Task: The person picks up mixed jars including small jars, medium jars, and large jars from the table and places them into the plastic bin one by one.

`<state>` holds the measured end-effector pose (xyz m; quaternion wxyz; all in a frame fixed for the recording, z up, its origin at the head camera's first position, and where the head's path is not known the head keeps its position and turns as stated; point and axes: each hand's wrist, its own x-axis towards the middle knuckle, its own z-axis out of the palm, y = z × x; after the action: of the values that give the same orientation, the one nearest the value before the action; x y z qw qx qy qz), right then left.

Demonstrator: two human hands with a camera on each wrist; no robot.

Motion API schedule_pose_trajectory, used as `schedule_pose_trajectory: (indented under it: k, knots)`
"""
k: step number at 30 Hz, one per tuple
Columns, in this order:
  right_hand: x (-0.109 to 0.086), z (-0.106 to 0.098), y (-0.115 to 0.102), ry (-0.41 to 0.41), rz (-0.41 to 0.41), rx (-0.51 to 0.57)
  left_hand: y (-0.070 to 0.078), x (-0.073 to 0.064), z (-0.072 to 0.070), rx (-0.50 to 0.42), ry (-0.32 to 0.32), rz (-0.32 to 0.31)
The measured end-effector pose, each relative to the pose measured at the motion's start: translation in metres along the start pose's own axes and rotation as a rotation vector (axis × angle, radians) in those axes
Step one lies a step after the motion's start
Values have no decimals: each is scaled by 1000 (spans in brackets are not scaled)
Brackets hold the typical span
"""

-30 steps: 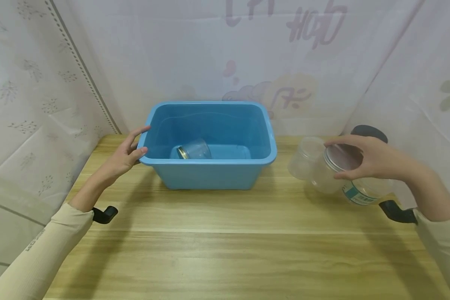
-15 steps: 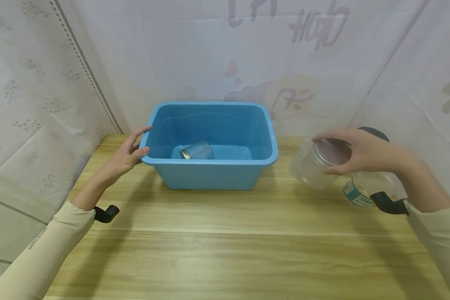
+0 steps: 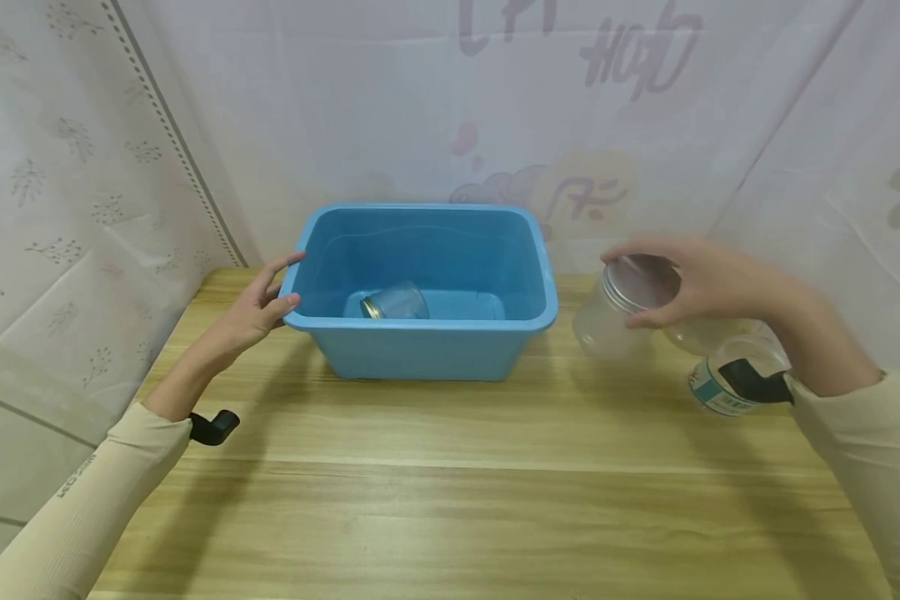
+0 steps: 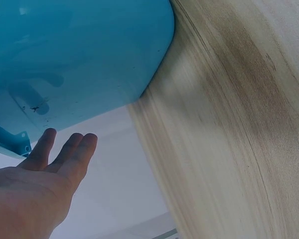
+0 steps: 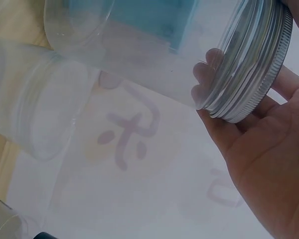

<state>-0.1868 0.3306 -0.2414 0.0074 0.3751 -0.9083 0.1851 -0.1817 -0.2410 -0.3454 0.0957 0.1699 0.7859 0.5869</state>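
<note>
My right hand (image 3: 720, 283) grips a clear jar (image 3: 603, 325) by its ridged silver lid (image 5: 261, 62), fingers and thumb spread round the lid. The jar tilts, its lid toward my palm, right of the blue tub (image 3: 427, 323). My left hand (image 3: 247, 312) holds the tub's left rim, thumb and index finger over the edge. In the left wrist view, other fingers (image 4: 74, 154) extend beneath that rim. Inside the tub a small clear jar (image 3: 401, 302) with a gold lid lies on its side.
At the right, a clear jar with a teal-and-white label (image 3: 720, 398) stands near another clear jar (image 3: 701, 335), partly behind my right arm. In the right wrist view a frosted clear container (image 5: 50, 109) is beside the held jar. A printed curtain (image 3: 390, 100) hangs behind the table (image 3: 435, 500).
My right hand has moved left, carrying the silver-lidded jar away from the labelled jar and toward the tub. My left hand stays on the rim.
</note>
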Motion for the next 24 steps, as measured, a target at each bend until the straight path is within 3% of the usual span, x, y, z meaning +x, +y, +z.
schedule_pose_trajectory:
  k: [11, 24]
  knots:
    - [12, -6, -5, 29, 2, -34, -1, 0, 0, 3, 2, -3]
    - [19, -15, -12, 8, 44, -47, -1, 2, 0, 4, 2, -3]
